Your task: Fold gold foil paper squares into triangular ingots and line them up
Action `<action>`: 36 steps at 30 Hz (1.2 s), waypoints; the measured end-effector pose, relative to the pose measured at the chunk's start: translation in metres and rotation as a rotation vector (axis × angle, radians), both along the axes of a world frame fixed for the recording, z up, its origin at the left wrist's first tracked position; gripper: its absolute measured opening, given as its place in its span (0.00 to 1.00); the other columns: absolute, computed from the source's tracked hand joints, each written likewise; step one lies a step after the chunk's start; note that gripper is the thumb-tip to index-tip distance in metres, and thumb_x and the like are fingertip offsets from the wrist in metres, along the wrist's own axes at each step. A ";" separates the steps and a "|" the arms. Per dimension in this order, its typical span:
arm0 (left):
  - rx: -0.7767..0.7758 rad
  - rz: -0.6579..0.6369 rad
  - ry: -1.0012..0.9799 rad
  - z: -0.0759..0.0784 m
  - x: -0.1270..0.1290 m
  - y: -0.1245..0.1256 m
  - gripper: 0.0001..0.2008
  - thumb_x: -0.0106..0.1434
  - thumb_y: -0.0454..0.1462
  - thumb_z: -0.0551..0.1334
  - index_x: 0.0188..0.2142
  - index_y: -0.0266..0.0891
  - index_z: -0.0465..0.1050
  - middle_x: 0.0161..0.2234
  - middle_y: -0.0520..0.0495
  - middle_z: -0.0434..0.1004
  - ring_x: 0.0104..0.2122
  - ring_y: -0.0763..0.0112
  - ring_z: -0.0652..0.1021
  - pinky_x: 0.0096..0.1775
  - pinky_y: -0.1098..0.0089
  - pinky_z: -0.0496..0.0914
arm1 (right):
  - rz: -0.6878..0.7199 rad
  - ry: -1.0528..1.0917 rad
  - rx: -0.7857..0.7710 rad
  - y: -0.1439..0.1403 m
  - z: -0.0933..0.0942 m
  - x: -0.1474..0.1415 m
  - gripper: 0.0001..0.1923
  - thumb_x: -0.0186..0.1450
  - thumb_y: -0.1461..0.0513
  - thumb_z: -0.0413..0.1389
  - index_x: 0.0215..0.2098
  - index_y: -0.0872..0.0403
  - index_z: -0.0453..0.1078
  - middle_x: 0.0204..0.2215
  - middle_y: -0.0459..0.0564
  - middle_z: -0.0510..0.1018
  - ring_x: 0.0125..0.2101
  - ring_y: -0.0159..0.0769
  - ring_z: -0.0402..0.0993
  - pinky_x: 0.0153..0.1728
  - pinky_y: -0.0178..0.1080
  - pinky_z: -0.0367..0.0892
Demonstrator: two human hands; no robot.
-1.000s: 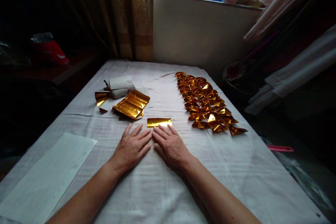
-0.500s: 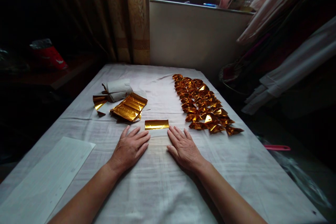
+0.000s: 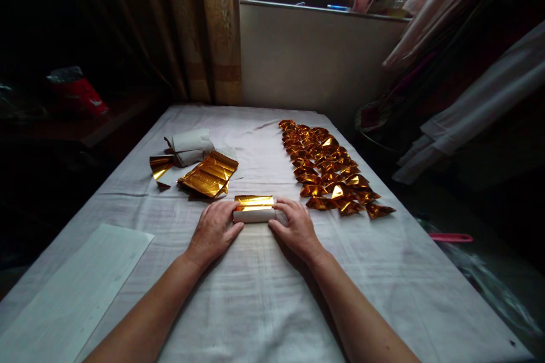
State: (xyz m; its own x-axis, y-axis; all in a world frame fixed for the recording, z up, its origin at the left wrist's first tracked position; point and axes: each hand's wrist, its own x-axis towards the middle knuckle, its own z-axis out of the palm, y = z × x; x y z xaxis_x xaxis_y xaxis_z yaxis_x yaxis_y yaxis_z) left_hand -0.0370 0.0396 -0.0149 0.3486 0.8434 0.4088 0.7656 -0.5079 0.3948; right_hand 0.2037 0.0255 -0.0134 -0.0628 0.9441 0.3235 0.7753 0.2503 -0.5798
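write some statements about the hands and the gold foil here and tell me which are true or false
1. The left hand and right hand touch opposite ends of the gold foil sheet. True.
2. That sheet's near part shows gold. False: it shows white, with gold beyond.
3. The folded foil pieces lie right of the stacked foil sheets. True.
4. The right hand touches the stacked foil sheets. False: it is apart from them.
5. White paper lies left of the left hand. True.
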 end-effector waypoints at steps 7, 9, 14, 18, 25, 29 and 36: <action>-0.003 0.002 -0.054 0.003 0.000 -0.002 0.14 0.59 0.37 0.65 0.45 0.43 0.72 0.46 0.45 0.79 0.49 0.58 0.76 0.52 0.56 0.69 | 0.077 0.025 0.077 -0.006 -0.003 -0.001 0.05 0.59 0.65 0.58 0.34 0.50 0.74 0.50 0.52 0.78 0.51 0.44 0.72 0.50 0.48 0.64; -0.017 -0.027 -0.073 0.005 0.001 -0.003 0.08 0.60 0.37 0.64 0.40 0.44 0.74 0.46 0.46 0.79 0.49 0.59 0.76 0.53 0.56 0.68 | 0.114 -0.004 0.126 -0.006 -0.003 -0.002 0.06 0.61 0.65 0.56 0.35 0.50 0.73 0.50 0.52 0.78 0.51 0.43 0.71 0.51 0.47 0.63; -0.009 -0.099 -0.184 0.010 -0.001 -0.002 0.04 0.64 0.39 0.61 0.36 0.42 0.74 0.45 0.45 0.81 0.48 0.61 0.77 0.55 0.54 0.67 | 0.118 0.044 0.210 -0.007 0.002 -0.003 0.08 0.67 0.63 0.51 0.41 0.50 0.72 0.44 0.52 0.81 0.49 0.41 0.74 0.50 0.44 0.65; -0.051 -0.086 -0.309 0.013 -0.001 -0.006 0.07 0.66 0.40 0.59 0.38 0.41 0.74 0.40 0.46 0.82 0.43 0.63 0.79 0.51 0.60 0.71 | 0.011 0.160 0.210 -0.008 0.008 -0.008 0.09 0.67 0.60 0.50 0.38 0.50 0.72 0.34 0.50 0.81 0.38 0.40 0.77 0.43 0.42 0.69; -0.285 0.010 -0.574 0.014 0.009 -0.015 0.17 0.65 0.44 0.59 0.51 0.40 0.70 0.32 0.51 0.79 0.33 0.71 0.80 0.38 0.71 0.74 | -0.122 0.471 0.122 -0.004 0.011 -0.016 0.12 0.66 0.56 0.52 0.43 0.52 0.71 0.28 0.46 0.78 0.27 0.33 0.74 0.30 0.34 0.70; -0.182 0.043 -0.536 0.015 0.009 -0.014 0.23 0.66 0.42 0.59 0.59 0.41 0.64 0.39 0.47 0.79 0.38 0.68 0.80 0.42 0.67 0.76 | -0.139 0.426 0.056 0.000 0.006 -0.015 0.20 0.64 0.55 0.53 0.52 0.53 0.69 0.29 0.46 0.78 0.25 0.33 0.74 0.28 0.33 0.69; 0.009 -0.233 -0.015 0.020 0.012 -0.022 0.17 0.69 0.39 0.56 0.56 0.46 0.71 0.59 0.43 0.71 0.62 0.56 0.67 0.62 0.51 0.60 | -0.155 0.264 -0.007 0.004 -0.002 -0.014 0.22 0.64 0.57 0.52 0.55 0.54 0.69 0.30 0.48 0.80 0.25 0.34 0.75 0.30 0.35 0.71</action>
State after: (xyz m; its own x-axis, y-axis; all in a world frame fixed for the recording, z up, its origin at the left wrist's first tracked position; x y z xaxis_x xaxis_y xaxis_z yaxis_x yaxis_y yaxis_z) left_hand -0.0247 0.0175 0.0050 0.5276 0.7371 0.4223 0.6212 -0.6738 0.4001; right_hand 0.1901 0.0299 -0.0149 0.1677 0.9380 0.3033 0.6264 0.1361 -0.7675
